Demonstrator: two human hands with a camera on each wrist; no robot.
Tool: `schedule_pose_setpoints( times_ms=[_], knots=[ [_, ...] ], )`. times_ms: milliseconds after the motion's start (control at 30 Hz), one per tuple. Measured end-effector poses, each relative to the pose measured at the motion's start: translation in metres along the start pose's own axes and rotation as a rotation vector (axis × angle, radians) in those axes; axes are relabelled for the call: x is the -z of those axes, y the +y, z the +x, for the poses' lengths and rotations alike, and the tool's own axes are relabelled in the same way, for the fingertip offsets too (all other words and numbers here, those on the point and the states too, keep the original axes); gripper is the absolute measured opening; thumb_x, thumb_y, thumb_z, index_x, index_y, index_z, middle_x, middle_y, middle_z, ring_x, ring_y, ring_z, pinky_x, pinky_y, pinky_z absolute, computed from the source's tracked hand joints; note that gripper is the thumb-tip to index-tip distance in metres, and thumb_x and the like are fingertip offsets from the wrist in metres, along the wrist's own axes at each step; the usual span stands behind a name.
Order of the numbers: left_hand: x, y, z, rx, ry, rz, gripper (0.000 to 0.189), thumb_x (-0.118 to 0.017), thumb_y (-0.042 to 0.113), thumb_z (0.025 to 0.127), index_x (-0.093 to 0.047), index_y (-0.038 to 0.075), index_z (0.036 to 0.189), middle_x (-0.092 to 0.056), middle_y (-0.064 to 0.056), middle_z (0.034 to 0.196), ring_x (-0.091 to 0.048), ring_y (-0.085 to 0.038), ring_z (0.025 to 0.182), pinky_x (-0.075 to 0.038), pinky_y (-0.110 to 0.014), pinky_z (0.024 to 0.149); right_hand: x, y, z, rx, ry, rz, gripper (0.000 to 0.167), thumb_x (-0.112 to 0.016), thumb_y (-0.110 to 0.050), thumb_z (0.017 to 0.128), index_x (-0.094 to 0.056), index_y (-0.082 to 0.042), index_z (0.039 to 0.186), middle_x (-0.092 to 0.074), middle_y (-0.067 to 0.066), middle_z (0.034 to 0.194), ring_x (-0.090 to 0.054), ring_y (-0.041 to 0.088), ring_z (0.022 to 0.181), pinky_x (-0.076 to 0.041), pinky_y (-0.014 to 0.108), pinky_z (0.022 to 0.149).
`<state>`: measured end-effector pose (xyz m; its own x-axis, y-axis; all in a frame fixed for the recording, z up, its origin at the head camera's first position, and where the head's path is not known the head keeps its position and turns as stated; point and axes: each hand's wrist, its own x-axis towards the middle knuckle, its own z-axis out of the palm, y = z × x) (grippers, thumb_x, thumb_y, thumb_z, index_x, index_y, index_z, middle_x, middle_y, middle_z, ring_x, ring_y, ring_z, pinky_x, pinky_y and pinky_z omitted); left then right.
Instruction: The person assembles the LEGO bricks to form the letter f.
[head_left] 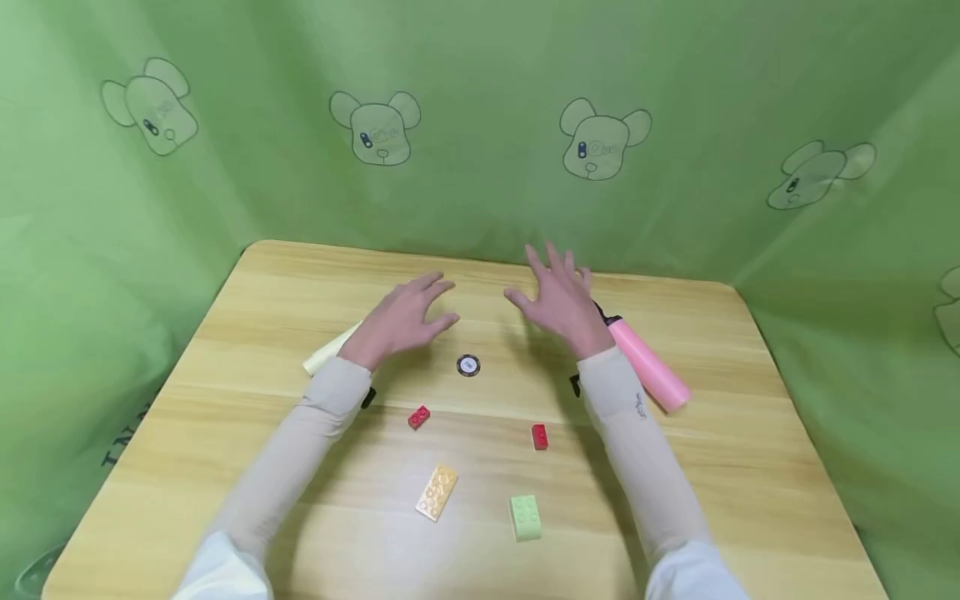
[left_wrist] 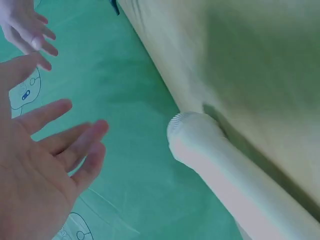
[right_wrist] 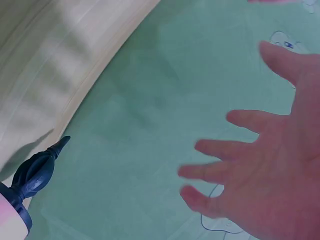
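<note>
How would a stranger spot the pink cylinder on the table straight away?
Find the wooden table, then the right hand over its far part. In the head view, the pink cylinder lies slanted just to the right of that hand's wrist. Its pink body and dark, narrow tip set it apart from the pale cylinder near the left hand.

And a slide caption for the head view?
Left hand and right hand hover over a table with scattered toy bricks.

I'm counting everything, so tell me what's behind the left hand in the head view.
Part of a pale cylinder shows; the left hand covers its other end and some table.
</note>
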<state>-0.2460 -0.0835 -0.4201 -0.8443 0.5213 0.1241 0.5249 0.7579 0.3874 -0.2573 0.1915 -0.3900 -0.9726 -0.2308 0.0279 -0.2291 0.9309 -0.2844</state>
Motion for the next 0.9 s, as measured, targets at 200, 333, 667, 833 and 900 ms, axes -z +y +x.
schedule_pose_setpoints(
  times_ms=[200, 333, 667, 833, 900],
  knots=[
    [-0.011, -0.003, -0.025, -0.078, -0.026, 0.002, 0.05, -0.064, 0.035, 0.097, -0.058, 0.004, 0.136, -0.057, -0.017, 0.139, -0.054, -0.034, 0.128, -0.04, -0.046, 0.109, -0.002, 0.001, -0.024, 0.041, -0.015, 0.008, 0.085, -0.064, -0.05, 0.093, -0.025, -0.011, 0.159, -0.027, 0.021, 0.16, -0.027, 0.041, 0.146, -0.018, 0.064, 0.114],
    [-0.017, -0.002, -0.042, -0.087, -0.077, -0.069, 0.043, -0.068, 0.028, 0.096, -0.063, 0.003, 0.13, -0.064, -0.014, 0.13, -0.063, -0.029, 0.115, -0.049, -0.042, 0.099, 0.0, 0.0, -0.04, 0.063, -0.026, -0.007, 0.08, -0.067, -0.044, 0.093, -0.031, -0.009, 0.156, -0.034, 0.021, 0.156, -0.033, 0.042, 0.142, -0.025, 0.063, 0.111],
    [-0.028, -0.014, -0.078, -0.019, -0.179, -0.141, 0.064, -0.081, 0.05, 0.08, -0.066, 0.009, 0.127, -0.069, -0.005, 0.115, -0.065, -0.02, 0.098, -0.052, -0.036, 0.087, -0.003, -0.004, -0.07, 0.051, -0.082, 0.079, 0.09, -0.072, -0.041, 0.091, -0.022, -0.013, 0.159, -0.039, 0.022, 0.154, -0.041, 0.043, 0.136, -0.032, 0.059, 0.111],
    [-0.033, -0.021, -0.087, 0.021, -0.221, -0.15, 0.079, -0.083, 0.06, 0.071, -0.064, 0.011, 0.13, -0.067, -0.004, 0.112, -0.062, -0.02, 0.098, -0.052, -0.038, 0.085, -0.013, -0.006, -0.08, 0.052, -0.112, 0.093, 0.092, -0.074, -0.04, 0.09, -0.019, -0.016, 0.16, -0.04, 0.021, 0.153, -0.045, 0.044, 0.132, -0.037, 0.057, 0.108],
    [-0.034, -0.023, -0.092, 0.029, -0.236, -0.146, 0.083, -0.083, 0.062, 0.069, -0.063, 0.012, 0.131, -0.067, -0.004, 0.115, -0.062, -0.02, 0.101, -0.052, -0.039, 0.087, -0.017, -0.007, -0.085, 0.073, -0.139, 0.093, 0.09, -0.074, -0.039, 0.09, -0.022, -0.016, 0.16, -0.042, 0.021, 0.152, -0.046, 0.043, 0.132, -0.037, 0.057, 0.108]
  ],
)
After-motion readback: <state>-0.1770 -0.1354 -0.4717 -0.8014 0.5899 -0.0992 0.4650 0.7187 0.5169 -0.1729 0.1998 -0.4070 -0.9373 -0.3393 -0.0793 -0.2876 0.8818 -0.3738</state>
